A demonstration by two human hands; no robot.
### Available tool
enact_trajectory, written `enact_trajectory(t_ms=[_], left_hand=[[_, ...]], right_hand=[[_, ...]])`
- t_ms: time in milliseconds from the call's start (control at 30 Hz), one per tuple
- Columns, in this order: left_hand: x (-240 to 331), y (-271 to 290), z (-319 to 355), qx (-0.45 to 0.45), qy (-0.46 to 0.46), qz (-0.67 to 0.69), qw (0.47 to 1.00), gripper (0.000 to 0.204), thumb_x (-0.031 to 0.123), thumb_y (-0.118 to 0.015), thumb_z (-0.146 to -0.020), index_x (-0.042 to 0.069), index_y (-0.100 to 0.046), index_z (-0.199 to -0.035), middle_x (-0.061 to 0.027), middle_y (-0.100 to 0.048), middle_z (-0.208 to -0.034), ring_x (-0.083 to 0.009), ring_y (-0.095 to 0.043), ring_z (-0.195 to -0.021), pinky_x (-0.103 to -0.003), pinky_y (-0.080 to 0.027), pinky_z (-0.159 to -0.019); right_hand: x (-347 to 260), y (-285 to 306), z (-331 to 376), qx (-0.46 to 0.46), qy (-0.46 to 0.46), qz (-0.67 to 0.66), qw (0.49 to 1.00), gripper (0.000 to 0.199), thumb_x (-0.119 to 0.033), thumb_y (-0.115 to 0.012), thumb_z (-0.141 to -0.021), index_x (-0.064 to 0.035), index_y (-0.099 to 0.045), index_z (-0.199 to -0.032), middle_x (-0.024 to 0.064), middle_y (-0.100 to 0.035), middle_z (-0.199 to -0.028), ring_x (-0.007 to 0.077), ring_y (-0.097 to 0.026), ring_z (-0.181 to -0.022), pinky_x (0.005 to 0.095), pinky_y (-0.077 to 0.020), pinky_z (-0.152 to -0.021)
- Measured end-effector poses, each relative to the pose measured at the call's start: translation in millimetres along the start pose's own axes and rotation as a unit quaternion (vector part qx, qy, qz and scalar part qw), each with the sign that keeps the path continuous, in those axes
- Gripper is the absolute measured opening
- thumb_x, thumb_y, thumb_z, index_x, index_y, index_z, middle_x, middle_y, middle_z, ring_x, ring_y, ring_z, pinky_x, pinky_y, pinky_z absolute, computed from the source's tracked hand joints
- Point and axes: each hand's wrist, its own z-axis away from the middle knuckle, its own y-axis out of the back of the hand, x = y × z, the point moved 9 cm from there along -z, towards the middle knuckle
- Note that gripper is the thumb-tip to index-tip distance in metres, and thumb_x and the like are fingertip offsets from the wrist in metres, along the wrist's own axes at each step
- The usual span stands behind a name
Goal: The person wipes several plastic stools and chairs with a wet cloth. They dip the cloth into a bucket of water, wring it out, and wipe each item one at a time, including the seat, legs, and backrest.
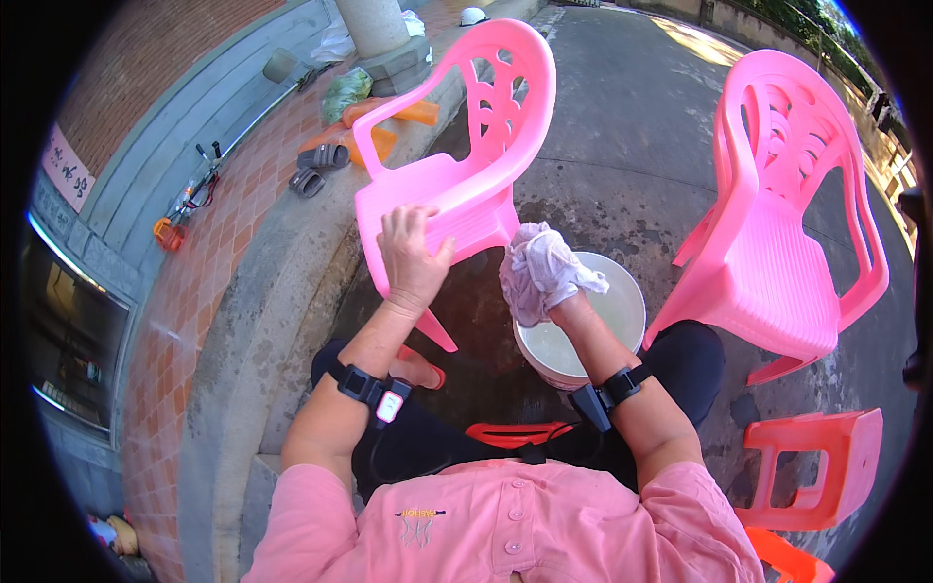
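My right hand (567, 299) is closed on a pale lilac-white cloth (540, 270), bunched up and hanging over most of the fingers. It is above the left rim of a white bucket (625, 309) with cloudy liquid in it. A pink plastic armchair (466, 189) stands ahead of me, slightly left. Over the front of its seat is my left hand (413, 257), palm down, thumb apart from the fingers and nothing seen in it. Whether it rests on the seat or hovers just above, I cannot tell.
A second pink armchair (777, 253) stands at the right, with a red plastic stool (816, 471) nearer me. To the left, a concrete step edge (262, 291) borders a tiled porch holding grey slippers (321, 167) and a green plastic bag (346, 94). The ground around the bucket is wet.
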Motion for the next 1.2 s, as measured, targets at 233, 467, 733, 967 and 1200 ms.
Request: enact_trajectory(t_ms=[233, 467, 733, 967, 1200], left_hand=[[-141, -76, -3, -0.151, 0.256, 0.326, 0.897, 0.034, 0.033, -0.068, -0.092, -0.001, -0.067, -0.092, -0.012, -0.064, -0.079, -0.0201, -0.059, -0.076, -0.034, -0.047, -0.074], [-148, -87, -1, -0.203, 0.24, 0.286, 0.905, 0.028, 0.029, -0.064, -0.094, 0.001, -0.069, -0.094, -0.0089, -0.066, -0.079, -0.0153, -0.059, -0.076, -0.033, -0.048, -0.075], [-105, -90, -28, -0.314, 0.189, 0.312, 0.876, 0.044, 0.038, -0.061, -0.094, -0.004, -0.07, -0.102, -0.0179, -0.071, -0.093, -0.0257, -0.067, -0.091, -0.037, -0.05, -0.084], [-64, -93, -43, -0.377, 0.11, 0.021, 0.92, 0.047, 0.03, -0.083, -0.059, 0.003, -0.072, -0.096, -0.0188, -0.072, -0.091, -0.0373, -0.069, -0.09, -0.043, -0.053, -0.079], [-100, -52, -75, -0.313, 0.172, 0.055, 0.932, 0.041, 0.013, -0.078, -0.048, 0.002, -0.073, -0.087, -0.0153, -0.072, -0.082, -0.0304, -0.071, -0.08, -0.039, -0.055, -0.073]], right_hand=[[-18, -118, -73, -0.087, 0.34, 0.411, 0.842, 0.022, -0.017, -0.064, -0.087, -0.0063, -0.061, -0.105, 0.0122, -0.063, -0.094, 0.0293, -0.062, -0.094, 0.0427, -0.0494, -0.08], [24, -137, -50, 0.059, 0.545, 0.72, 0.425, 0.04, -0.022, -0.066, -0.081, -0.0049, -0.063, -0.117, 0.0119, -0.059, -0.115, 0.0304, -0.055, -0.106, 0.0423, -0.0397, -0.089], [12, -86, -47, -0.015, 0.342, 0.285, 0.895, 0.023, -0.013, -0.06, -0.089, -0.0063, -0.064, -0.11, 0.0086, -0.06, -0.103, 0.0276, -0.058, -0.104, 0.0404, -0.0439, -0.089], [32, 11, -42, 0.084, 0.007, -0.068, 0.994, 0.037, -0.042, -0.049, -0.099, -0.0066, -0.059, -0.098, 0.012, -0.063, -0.089, 0.0347, -0.061, -0.071, 0.049, -0.0554, -0.065], [33, 21, -82, 0.035, 0.003, -0.215, 0.976, 0.021, -0.02, -0.043, -0.101, -0.008, -0.06, -0.101, 0.0092, -0.063, -0.095, 0.0246, -0.061, -0.084, 0.0372, -0.0547, -0.078]])
